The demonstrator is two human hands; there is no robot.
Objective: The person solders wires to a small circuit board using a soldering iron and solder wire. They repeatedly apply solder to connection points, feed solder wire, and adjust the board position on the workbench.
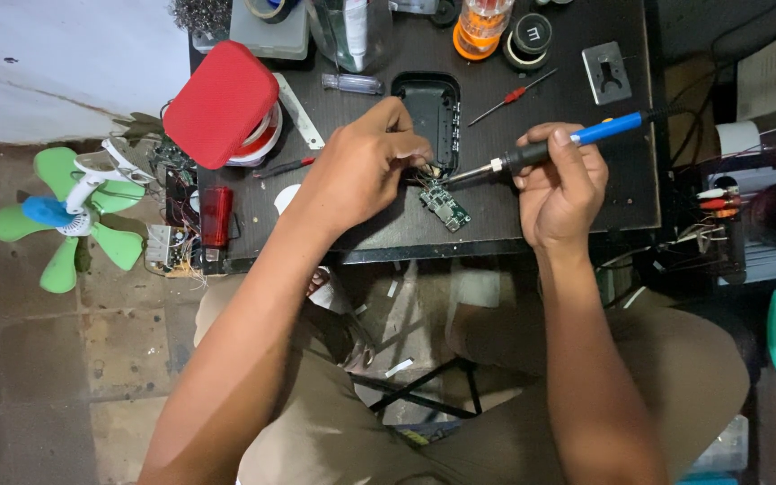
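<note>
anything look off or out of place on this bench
A few things. The circuit board sits out of its black case, joined only by loose wires. A green fan lies on the floor with no guard. Boards and tangled wires hang off the table's left edge. The right hand holds a soldering iron.

Hidden behind the left hand (365, 162): fingertips and whatever they pinch beside the green circuit board (445, 207). Cut off above it: clear jar (352, 34), orange bottle (482, 25).
</note>
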